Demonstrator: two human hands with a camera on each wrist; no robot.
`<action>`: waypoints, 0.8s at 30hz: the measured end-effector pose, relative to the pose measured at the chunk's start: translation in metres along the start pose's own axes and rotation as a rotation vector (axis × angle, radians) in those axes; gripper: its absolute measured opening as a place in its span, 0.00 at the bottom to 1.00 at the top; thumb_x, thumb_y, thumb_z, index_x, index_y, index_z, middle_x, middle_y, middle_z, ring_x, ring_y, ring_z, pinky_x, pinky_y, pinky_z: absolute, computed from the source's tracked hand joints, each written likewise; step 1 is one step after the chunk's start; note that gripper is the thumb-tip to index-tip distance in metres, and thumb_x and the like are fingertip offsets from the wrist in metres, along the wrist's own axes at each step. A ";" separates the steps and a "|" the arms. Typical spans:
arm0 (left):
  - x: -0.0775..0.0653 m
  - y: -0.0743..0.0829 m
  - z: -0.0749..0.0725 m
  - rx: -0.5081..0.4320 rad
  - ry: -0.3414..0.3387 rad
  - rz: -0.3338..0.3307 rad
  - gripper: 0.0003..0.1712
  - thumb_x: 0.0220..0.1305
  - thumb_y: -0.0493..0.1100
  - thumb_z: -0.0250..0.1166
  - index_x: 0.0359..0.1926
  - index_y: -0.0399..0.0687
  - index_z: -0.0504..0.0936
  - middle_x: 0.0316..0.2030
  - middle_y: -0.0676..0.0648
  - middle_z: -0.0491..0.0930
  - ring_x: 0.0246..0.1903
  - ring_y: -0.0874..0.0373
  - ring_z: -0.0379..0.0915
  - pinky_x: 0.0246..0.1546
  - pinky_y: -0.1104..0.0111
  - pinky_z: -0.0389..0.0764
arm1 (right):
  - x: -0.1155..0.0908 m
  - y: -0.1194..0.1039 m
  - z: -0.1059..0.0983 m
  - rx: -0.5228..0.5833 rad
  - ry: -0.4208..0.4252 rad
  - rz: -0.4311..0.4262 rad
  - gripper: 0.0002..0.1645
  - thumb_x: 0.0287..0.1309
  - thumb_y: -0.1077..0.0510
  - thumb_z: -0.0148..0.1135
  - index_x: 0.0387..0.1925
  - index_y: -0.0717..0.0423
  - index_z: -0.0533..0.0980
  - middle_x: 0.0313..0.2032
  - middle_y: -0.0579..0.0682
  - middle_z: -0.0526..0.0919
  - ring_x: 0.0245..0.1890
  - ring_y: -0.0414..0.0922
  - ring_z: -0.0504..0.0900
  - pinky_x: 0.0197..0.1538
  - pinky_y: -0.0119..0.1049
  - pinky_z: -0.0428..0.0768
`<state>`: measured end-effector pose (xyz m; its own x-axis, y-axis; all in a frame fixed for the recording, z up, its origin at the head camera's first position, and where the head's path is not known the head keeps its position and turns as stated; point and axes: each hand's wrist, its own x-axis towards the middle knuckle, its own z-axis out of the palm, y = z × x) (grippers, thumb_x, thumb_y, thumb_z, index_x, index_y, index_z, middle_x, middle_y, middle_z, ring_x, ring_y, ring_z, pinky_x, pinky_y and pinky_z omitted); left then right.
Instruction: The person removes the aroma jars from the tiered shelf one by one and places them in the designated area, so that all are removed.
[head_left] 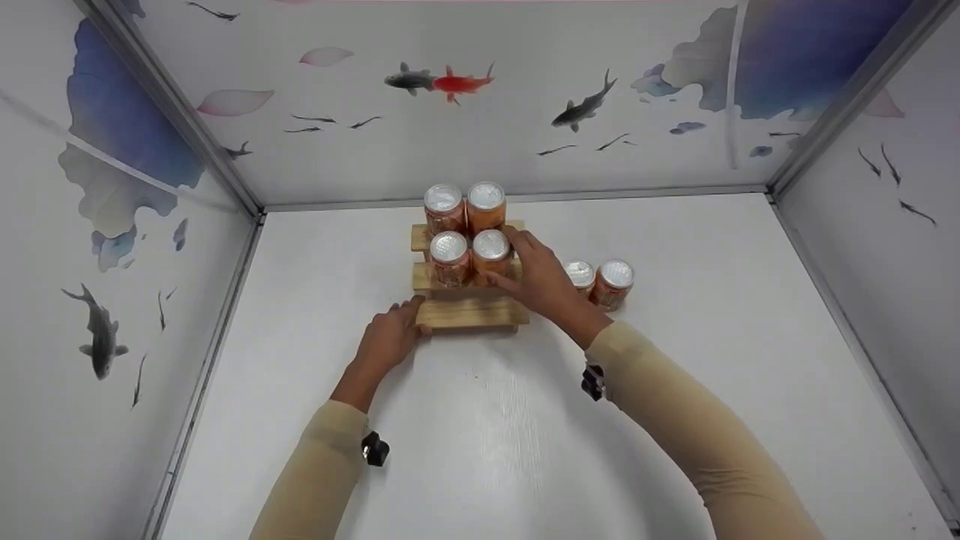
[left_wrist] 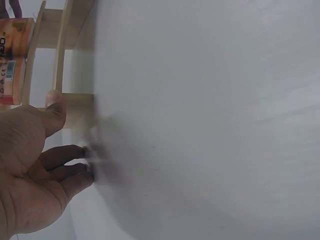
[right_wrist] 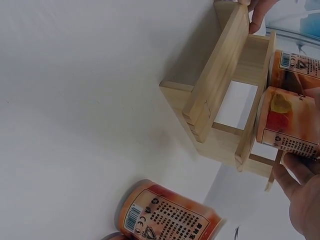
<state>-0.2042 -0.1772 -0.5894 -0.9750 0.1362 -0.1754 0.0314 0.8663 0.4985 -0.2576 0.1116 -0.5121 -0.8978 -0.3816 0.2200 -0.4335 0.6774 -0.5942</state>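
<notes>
Sleeves [head_left: 675, 405], white tabletop [head_left: 450, 465], fish-patterned walls [head_left: 487, 146]

Soft shadows and pale glare lie on the white table [head_left: 465, 435], with the wrist views dimmer.

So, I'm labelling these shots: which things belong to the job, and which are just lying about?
In the job:
rack, left hand touching it
four cans on it, one in the right hand
two cans beside it, probably

Just surroundings:
table
painted walls

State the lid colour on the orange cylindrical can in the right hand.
The round lid on that can is shiny silver; head view shows it best.
</notes>
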 end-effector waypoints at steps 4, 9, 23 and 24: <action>0.000 0.000 0.000 0.002 0.000 -0.003 0.38 0.80 0.54 0.67 0.84 0.51 0.69 0.76 0.30 0.74 0.78 0.31 0.69 0.77 0.38 0.75 | 0.000 -0.001 0.001 0.010 0.001 0.009 0.53 0.70 0.46 0.79 0.83 0.61 0.62 0.68 0.64 0.80 0.70 0.63 0.82 0.73 0.58 0.83; 0.000 0.000 0.001 0.003 -0.003 -0.002 0.37 0.81 0.56 0.66 0.83 0.51 0.69 0.76 0.30 0.74 0.79 0.31 0.69 0.78 0.39 0.74 | 0.001 -0.002 0.002 0.028 -0.002 0.030 0.53 0.70 0.47 0.78 0.84 0.62 0.61 0.69 0.64 0.79 0.72 0.62 0.81 0.74 0.58 0.82; 0.001 0.001 0.000 0.010 -0.015 -0.015 0.36 0.83 0.54 0.64 0.84 0.52 0.69 0.77 0.30 0.73 0.80 0.32 0.68 0.79 0.38 0.73 | 0.001 0.001 0.009 0.060 0.038 0.009 0.51 0.72 0.50 0.77 0.84 0.62 0.62 0.70 0.64 0.79 0.63 0.61 0.86 0.64 0.59 0.87; 0.001 0.001 0.000 0.009 -0.015 -0.019 0.36 0.83 0.54 0.64 0.84 0.52 0.69 0.77 0.31 0.74 0.80 0.32 0.68 0.79 0.38 0.73 | 0.000 0.001 0.009 0.062 0.040 0.009 0.51 0.72 0.50 0.77 0.84 0.62 0.62 0.70 0.64 0.79 0.63 0.62 0.86 0.65 0.59 0.86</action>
<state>-0.2054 -0.1761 -0.5890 -0.9721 0.1270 -0.1974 0.0151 0.8732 0.4872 -0.2576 0.1065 -0.5195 -0.9047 -0.3490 0.2444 -0.4207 0.6403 -0.6427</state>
